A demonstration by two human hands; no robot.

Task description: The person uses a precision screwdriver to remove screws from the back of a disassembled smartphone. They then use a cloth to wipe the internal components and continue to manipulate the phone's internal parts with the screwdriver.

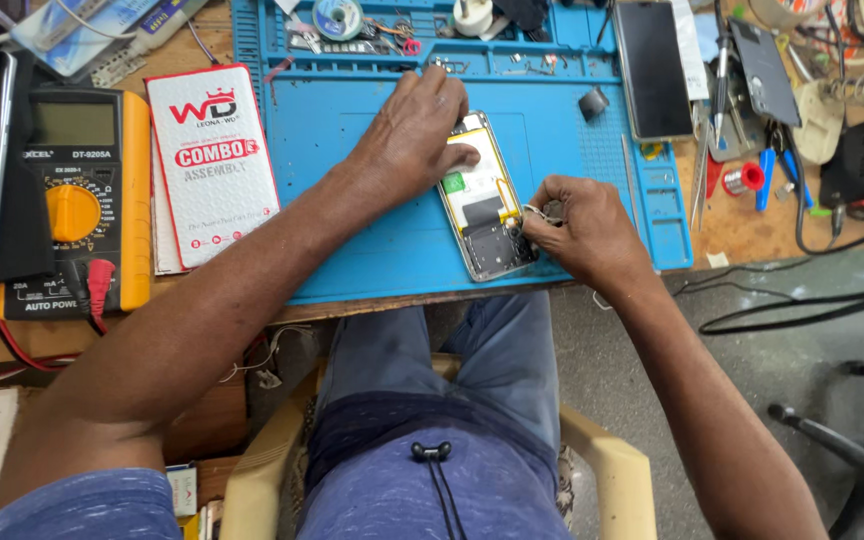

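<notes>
An opened phone lies back-up on a blue work mat, its battery and boards exposed. My left hand presses flat on the phone's upper end, fingers spread over it. My right hand is at the phone's lower right corner, fingers pinched on a small thin part or tool that I cannot make out. Both forearms reach in from below.
A yellow multimeter and a white and red parts box lie left of the mat. A second phone, tweezers, cutters and a solder spool crowd the right. Small parts fill the mat's top trays. The desk edge runs just below the mat.
</notes>
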